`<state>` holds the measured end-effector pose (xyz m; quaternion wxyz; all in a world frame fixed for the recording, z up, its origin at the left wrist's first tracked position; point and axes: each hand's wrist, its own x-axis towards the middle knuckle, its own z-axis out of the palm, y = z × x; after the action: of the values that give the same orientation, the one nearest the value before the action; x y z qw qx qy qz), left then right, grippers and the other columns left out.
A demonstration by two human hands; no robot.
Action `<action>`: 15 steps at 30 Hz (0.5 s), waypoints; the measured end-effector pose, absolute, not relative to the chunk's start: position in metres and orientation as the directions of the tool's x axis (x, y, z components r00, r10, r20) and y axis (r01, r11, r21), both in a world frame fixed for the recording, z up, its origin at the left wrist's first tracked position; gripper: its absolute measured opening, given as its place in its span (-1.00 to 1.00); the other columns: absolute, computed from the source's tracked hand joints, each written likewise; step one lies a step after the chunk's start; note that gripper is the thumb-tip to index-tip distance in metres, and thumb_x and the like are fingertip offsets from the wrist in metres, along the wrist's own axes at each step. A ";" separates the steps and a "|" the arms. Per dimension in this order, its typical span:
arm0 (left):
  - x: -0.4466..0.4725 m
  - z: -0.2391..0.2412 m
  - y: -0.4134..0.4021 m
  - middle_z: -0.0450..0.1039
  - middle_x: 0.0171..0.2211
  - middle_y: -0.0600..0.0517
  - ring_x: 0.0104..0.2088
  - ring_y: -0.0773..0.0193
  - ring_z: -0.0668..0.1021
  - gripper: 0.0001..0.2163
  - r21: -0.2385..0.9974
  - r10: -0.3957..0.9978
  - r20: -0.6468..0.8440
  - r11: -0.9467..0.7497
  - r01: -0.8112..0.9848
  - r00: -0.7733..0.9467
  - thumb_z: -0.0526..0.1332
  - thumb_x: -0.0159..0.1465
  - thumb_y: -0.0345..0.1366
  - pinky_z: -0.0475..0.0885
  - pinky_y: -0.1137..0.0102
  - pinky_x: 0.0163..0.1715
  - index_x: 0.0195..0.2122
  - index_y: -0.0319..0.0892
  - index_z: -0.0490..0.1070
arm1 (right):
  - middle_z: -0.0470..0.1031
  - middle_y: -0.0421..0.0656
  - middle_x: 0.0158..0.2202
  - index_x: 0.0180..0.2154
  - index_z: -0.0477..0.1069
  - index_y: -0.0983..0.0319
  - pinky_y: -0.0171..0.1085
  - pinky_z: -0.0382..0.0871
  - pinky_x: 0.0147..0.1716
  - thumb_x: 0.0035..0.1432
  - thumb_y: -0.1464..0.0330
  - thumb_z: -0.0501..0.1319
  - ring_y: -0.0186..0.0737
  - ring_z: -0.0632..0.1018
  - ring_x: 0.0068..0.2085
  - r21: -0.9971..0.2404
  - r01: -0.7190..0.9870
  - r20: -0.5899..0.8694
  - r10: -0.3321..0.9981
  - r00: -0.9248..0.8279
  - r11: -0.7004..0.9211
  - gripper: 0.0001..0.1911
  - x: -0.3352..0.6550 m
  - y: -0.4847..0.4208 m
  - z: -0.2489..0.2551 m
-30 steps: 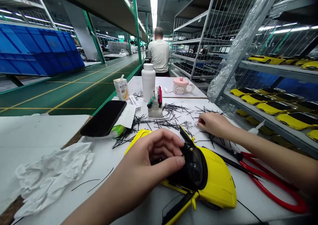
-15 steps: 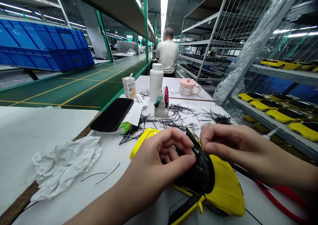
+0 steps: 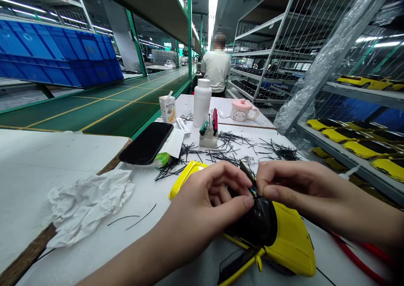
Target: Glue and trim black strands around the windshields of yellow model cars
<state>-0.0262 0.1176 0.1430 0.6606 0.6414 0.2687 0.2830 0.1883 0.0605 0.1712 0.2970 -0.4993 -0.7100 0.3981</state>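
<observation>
A yellow model car (image 3: 292, 235) with a black roof and windscreen area lies on the white worktop, one door (image 3: 240, 265) swung open toward me. Over its near side is my left hand (image 3: 211, 197), fingers curled and thumb drawn close to the fingertips at the windscreen. My right hand (image 3: 284, 185) pinches thumb and forefinger together at the far side of the windscreen, beside a raised black part (image 3: 247, 171). A speck of blue shows between the two hands. Whatever either pinch holds is too small or hidden.
Black strips (image 3: 232, 139) lie scattered behind the car, around a small tool holder (image 3: 208, 139). A phone (image 3: 147, 142), crumpled white cloth (image 3: 90, 204), white bottle (image 3: 202, 103) and pink-lidded mug (image 3: 242, 110) stand about. Racks of yellow cars (image 3: 362, 147) line the right; a person (image 3: 216, 67) is ahead.
The whole view has shifted slightly, so things appear a little further right. My right fingertips have moved slightly lower and nearer to my left fingertips. Both hands stay at the car.
</observation>
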 end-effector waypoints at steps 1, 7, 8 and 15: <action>-0.026 0.143 0.118 0.42 -0.46 0.21 -0.55 0.51 0.32 -0.83 0.999 0.720 0.006 0.018 -0.028 0.694 0.45 0.16 -0.44 0.20 0.63 -0.58 -0.27 -0.16 0.51 | 0.49 -0.22 -0.38 -0.32 0.50 0.14 -0.33 0.33 -0.35 0.38 0.10 0.24 -0.25 0.46 -0.33 -0.859 0.478 0.023 0.946 -0.323 0.184 -0.70 0.189 0.060 0.171; -0.025 0.143 0.118 0.39 -0.49 0.23 -0.56 0.52 0.30 -0.84 0.999 0.716 0.005 0.020 -0.027 0.698 0.44 0.17 -0.43 0.19 0.64 -0.59 -0.28 -0.15 0.50 | 0.49 -0.24 -0.35 -0.29 0.51 0.13 -0.35 0.31 -0.31 0.40 0.15 0.23 -0.27 0.46 -0.30 -0.871 0.458 0.011 0.940 -0.341 0.177 -0.75 0.192 0.060 0.168; -0.025 0.143 0.118 0.42 -0.47 0.22 -0.55 0.52 0.31 -0.83 0.999 0.714 0.002 0.020 -0.024 0.700 0.45 0.16 -0.43 0.19 0.64 -0.58 -0.28 -0.15 0.50 | 0.49 -0.25 -0.35 -0.29 0.51 0.13 -0.35 0.31 -0.31 0.40 0.16 0.24 -0.28 0.46 -0.29 -0.877 0.448 0.011 0.938 -0.345 0.175 -0.76 0.192 0.060 0.167; -0.026 0.143 0.117 0.48 -0.41 0.20 -0.54 0.52 0.33 -0.84 1.000 0.707 -0.001 0.014 -0.013 0.707 0.44 0.17 -0.44 0.22 0.64 -0.57 -0.27 -0.16 0.50 | 0.50 -0.25 -0.33 -0.27 0.49 0.14 -0.35 0.31 -0.28 0.42 0.16 0.21 -0.28 0.46 -0.27 -0.874 0.455 -0.009 0.930 -0.367 0.171 -0.75 0.191 0.062 0.160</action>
<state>-0.0263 0.1175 0.1430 0.6596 0.6468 0.2685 0.2729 0.1908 0.0625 0.1604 0.2821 -0.4868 -0.7112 0.4215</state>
